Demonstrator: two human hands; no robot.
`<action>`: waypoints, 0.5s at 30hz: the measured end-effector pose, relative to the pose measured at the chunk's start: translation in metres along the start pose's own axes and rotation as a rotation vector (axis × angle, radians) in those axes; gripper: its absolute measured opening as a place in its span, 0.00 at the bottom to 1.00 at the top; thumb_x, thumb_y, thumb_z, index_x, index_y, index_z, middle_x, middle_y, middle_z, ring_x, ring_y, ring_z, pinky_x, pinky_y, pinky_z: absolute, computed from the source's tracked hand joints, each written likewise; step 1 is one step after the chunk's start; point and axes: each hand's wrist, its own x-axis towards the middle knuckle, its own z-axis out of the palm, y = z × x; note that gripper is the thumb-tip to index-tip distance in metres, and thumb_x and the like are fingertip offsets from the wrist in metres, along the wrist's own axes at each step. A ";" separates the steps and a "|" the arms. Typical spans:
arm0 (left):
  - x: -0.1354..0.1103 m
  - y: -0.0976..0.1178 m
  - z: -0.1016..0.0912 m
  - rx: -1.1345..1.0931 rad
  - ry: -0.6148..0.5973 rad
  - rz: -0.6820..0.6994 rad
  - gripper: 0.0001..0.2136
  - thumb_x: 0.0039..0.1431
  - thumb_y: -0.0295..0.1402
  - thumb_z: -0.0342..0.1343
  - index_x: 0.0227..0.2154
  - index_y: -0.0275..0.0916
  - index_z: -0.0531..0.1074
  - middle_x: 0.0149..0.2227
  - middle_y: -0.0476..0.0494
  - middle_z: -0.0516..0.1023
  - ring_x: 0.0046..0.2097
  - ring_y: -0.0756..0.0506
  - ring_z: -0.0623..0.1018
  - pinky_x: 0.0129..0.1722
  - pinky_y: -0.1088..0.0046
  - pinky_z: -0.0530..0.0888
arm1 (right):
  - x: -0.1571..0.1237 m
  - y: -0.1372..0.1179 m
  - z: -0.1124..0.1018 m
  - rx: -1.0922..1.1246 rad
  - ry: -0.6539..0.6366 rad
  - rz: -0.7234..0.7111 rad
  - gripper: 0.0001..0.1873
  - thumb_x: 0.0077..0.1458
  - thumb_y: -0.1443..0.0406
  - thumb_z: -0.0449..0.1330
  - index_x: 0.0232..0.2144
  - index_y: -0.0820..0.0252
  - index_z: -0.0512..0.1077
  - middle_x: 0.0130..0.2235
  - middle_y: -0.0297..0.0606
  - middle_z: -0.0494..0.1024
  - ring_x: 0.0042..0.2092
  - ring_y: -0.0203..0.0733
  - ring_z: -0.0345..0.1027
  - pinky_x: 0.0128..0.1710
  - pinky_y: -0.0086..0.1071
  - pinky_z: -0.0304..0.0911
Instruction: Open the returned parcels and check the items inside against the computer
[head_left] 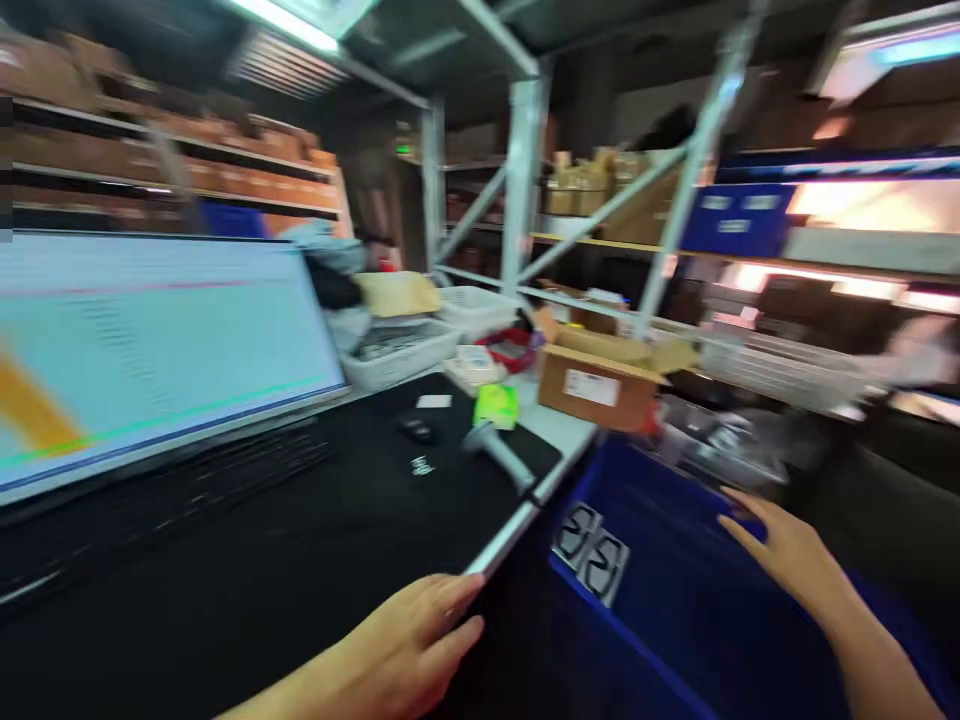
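Observation:
My left hand (409, 650) rests flat on the black desk mat (315, 560) near the desk's front edge, fingers stretched out and holding nothing. My right hand (787, 550) reaches out over a blue plastic bin (660, 600) beside the desk, fingers spread, nothing in it. The bin carries white number labels (592, 555) on its near wall. A grey handheld scanner (499, 450) with a green sticky pad (496, 405) behind it lies on the mat ahead of my left hand. The picture is smeared by motion.
A large lit monitor (150, 340) and a black keyboard (172, 500) fill the left. An open cardboard box (600, 380), white baskets (405, 355) and a mouse (416, 428) sit at the back of the desk. Metal shelving (525, 170) with boxes stands behind.

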 end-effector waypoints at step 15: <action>-0.122 0.054 -0.094 0.509 0.043 -0.426 0.11 0.62 0.23 0.51 0.40 0.40 0.77 0.52 0.40 0.83 0.49 0.46 0.84 0.52 0.72 0.81 | 0.105 -0.389 0.203 0.359 -0.300 -0.947 0.18 0.67 0.63 0.56 0.55 0.56 0.78 0.55 0.47 0.80 0.55 0.52 0.76 0.58 0.46 0.72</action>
